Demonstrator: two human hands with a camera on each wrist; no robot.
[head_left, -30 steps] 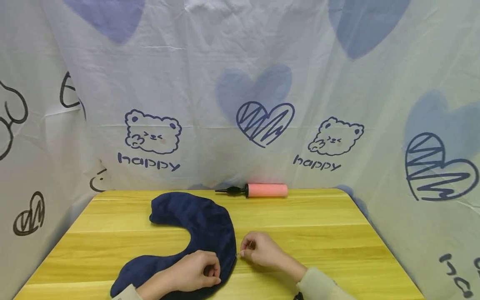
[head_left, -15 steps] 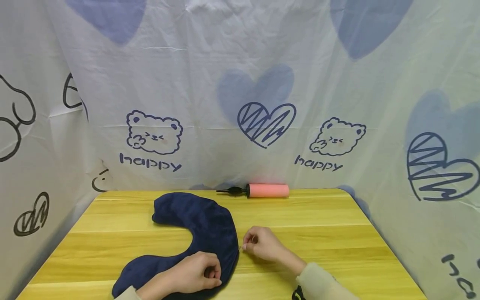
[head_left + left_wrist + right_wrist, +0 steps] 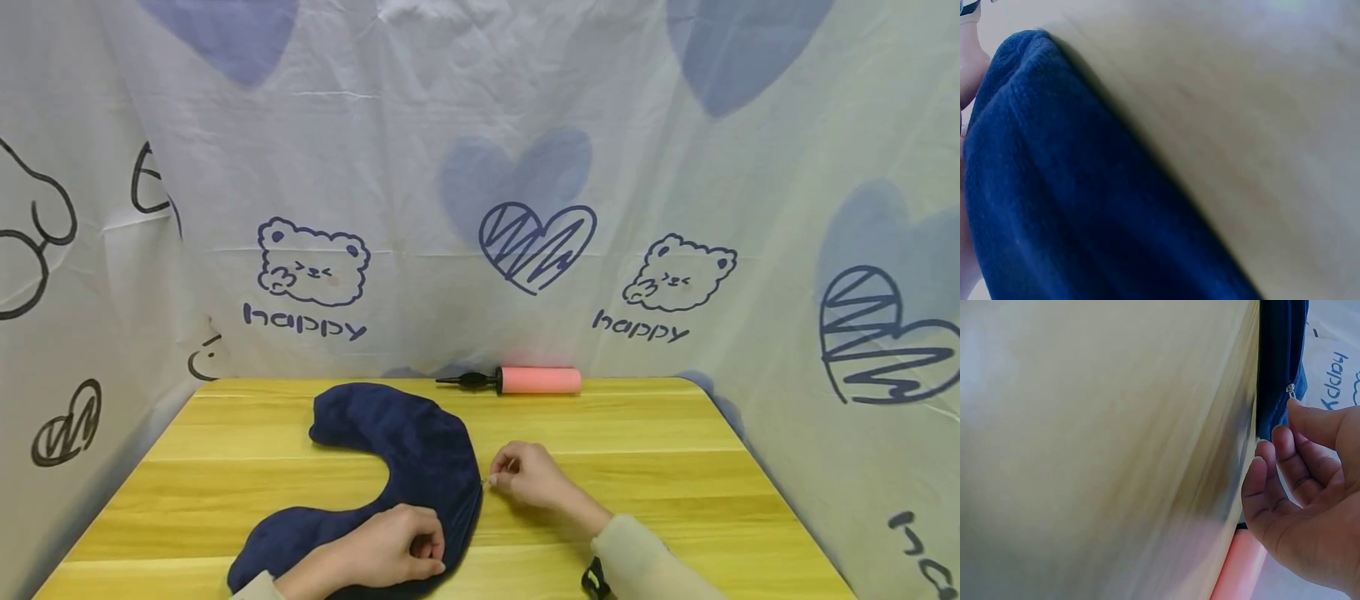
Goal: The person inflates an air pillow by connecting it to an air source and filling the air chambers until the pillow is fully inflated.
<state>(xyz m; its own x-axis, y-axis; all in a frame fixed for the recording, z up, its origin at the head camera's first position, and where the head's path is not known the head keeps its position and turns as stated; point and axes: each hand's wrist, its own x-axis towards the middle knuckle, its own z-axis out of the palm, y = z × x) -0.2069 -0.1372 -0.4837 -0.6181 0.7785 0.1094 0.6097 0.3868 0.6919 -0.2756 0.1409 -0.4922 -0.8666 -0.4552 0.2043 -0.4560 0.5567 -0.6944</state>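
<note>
A dark blue, C-shaped neck pillow (image 3: 423,446) lies on the table, its opening towards the left. My left hand (image 3: 393,546) grips its outer edge near the front, thumb and curled fingers against the fabric. Farther along that same edge, my right hand (image 3: 528,475) pinches a small metal zipper pull (image 3: 1291,394) between thumb and index finger. In the right wrist view the zipper's seam runs up the pillow from the pull, and the other fingers are loosely bent. Blue fabric fills much of the left wrist view.
At the back edge of the wooden table (image 3: 645,467) lies a hand pump with a pink barrel (image 3: 540,380) and a black nozzle (image 3: 472,381). A printed white cloth (image 3: 420,292) hangs behind the table and along both sides.
My right hand has moved away from me along the pillow's outer edge, with the zipper pull in its fingers. The left hand stays in place on the pillow.
</note>
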